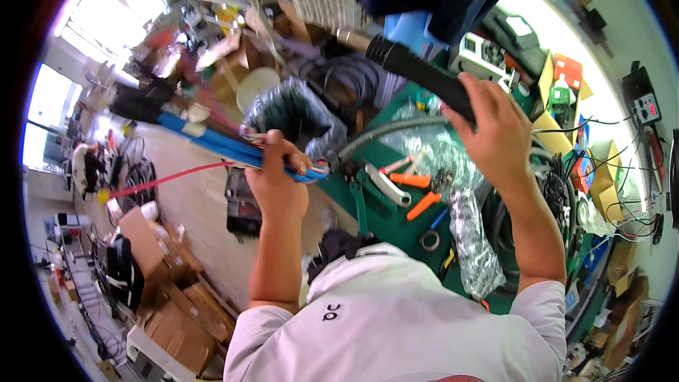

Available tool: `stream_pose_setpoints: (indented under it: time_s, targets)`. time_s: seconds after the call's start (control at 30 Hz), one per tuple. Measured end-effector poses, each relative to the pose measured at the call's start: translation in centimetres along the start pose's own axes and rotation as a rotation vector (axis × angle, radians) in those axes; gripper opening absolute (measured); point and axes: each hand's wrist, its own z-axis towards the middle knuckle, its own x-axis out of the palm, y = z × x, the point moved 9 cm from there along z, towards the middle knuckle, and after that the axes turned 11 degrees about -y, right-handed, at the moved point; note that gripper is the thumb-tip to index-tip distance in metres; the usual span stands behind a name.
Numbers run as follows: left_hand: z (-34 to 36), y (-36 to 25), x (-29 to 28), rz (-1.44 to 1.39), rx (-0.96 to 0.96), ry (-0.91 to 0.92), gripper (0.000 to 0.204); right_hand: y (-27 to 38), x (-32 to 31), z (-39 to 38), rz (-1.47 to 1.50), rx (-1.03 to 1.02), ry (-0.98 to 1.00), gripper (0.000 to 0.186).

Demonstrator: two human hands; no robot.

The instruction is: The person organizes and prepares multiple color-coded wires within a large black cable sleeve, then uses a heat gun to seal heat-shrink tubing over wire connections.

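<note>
My left hand (pixel 277 170) is closed round a bundle of blue cables (pixel 219 143) over the left edge of the bench. Thin coloured wires come out of the bundle beside my fingers, and its far end carries a black sleeve (pixel 141 104), blurred by motion. A red wire (pixel 173 174) runs off to the left. In my right hand (pixel 493 124) is a black heat gun (pixel 417 67), raised over the bench, its metal nozzle (pixel 351 39) pointing to the upper left. A grey cable (pixel 396 126) stretches from beside the bundle towards my right hand.
The green bench (pixel 339 198) carries orange-handled pliers (pixel 423 205), green-handled cutters (pixel 361 205), a tape roll (pixel 429 240) and a silvery wrapped bundle (pixel 475 247). Coiled black cables lie at the right. A black toolbox (pixel 242 205) and cardboard boxes (pixel 177 325) stand to the left.
</note>
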Motion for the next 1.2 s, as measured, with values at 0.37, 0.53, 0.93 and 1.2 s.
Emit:
stream_pose_setpoints:
  time_s: [0.37, 0.53, 0.93, 1.2]
  targets:
    - [-8.2, -1.3, 14.2, 0.540, 0.265, 0.631, 0.030, 1.4, -0.8, 1.7, -0.014, -0.127, -0.314, 0.045]
    - [-11.6, -2.0, 16.8, 0.596, 0.601, 0.855, 0.041, -0.9, 1.4, 0.8, 0.395, 0.069, -0.273, 0.037]
    - [-14.7, -1.9, 19.5, 0.798, 0.979, 0.987, 0.041, 0.0, -0.9, 0.4, 0.377, -0.169, -0.285, 0.057]
    - [-14.9, -1.5, 19.6, 0.776, 1.020, 1.082, 0.049, -0.7, 0.3, -0.5, 0.708, 0.070, -0.153, 0.055]
